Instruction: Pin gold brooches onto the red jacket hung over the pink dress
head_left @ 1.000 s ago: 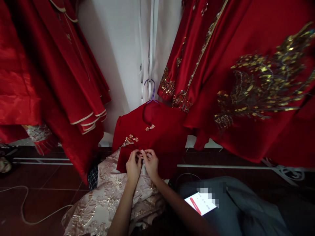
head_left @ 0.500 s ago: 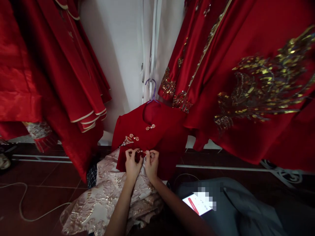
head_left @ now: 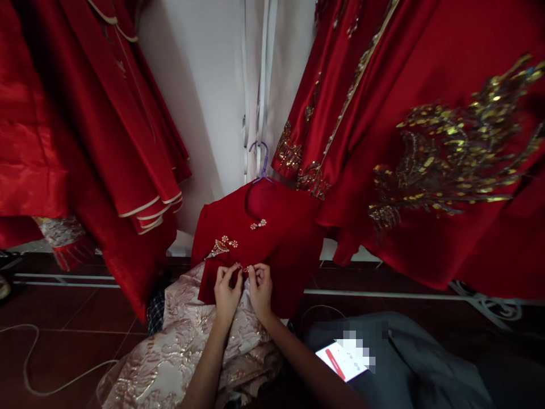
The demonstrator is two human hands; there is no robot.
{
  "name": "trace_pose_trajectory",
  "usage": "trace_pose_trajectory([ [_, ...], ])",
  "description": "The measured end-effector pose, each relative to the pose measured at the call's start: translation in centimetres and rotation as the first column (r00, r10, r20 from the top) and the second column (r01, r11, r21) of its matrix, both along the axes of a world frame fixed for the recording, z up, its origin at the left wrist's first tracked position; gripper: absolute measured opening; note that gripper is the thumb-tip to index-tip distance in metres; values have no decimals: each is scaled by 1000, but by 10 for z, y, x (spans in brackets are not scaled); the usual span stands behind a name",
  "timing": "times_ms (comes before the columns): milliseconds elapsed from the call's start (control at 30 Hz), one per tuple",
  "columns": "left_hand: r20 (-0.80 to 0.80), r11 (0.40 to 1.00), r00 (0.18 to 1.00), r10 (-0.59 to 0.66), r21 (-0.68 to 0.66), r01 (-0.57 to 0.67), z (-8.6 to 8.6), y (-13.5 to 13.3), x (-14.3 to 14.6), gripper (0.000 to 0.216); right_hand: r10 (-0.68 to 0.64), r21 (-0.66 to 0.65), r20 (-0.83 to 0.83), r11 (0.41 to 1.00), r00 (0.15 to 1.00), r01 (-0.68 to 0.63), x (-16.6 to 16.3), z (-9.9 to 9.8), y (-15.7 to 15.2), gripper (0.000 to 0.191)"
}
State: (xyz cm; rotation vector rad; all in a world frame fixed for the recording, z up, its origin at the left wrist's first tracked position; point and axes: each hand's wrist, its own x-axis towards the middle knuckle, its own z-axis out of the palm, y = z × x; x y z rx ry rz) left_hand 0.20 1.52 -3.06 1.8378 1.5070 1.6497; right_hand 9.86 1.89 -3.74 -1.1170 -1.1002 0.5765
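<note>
A small red jacket [head_left: 281,233] hangs on a purple hanger [head_left: 260,162] against the white wall, with beaded clasps down its front. My left hand [head_left: 225,292] and my right hand [head_left: 260,287] meet at its lower front edge. Both pinch a small beaded clasp [head_left: 244,267] between fingertips, the left from the left side, the right from the right. A pale gold brocade garment [head_left: 187,346] lies under my forearms.
Long red gowns hang at the left [head_left: 85,130] and at the right [head_left: 426,142], the right one with gold sequin embroidery. A phone [head_left: 347,359] with a lit screen rests on grey fabric [head_left: 409,363] at lower right. A white cord [head_left: 38,363] loops on the dark red floor.
Both hands stay pinched at the clasp, with the fingertips shifting slightly. The view has drifted a little.
</note>
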Motion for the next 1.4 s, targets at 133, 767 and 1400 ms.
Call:
trace_pose_trajectory([
  [133,0,1000,1000,10,-5,-10,1,-1,0,21,43,-38,0,998,999,-43,1,3,-1,22],
  [767,108,999,994,-31,-21,33,2,-6,0,18,40,-46,1,998,999,-40,0,6,-3,24],
  [1400,217,989,976,-5,-146,37,1,-6,2,26,43,-26,61,999,997,-41,-1,6,-4,21],
])
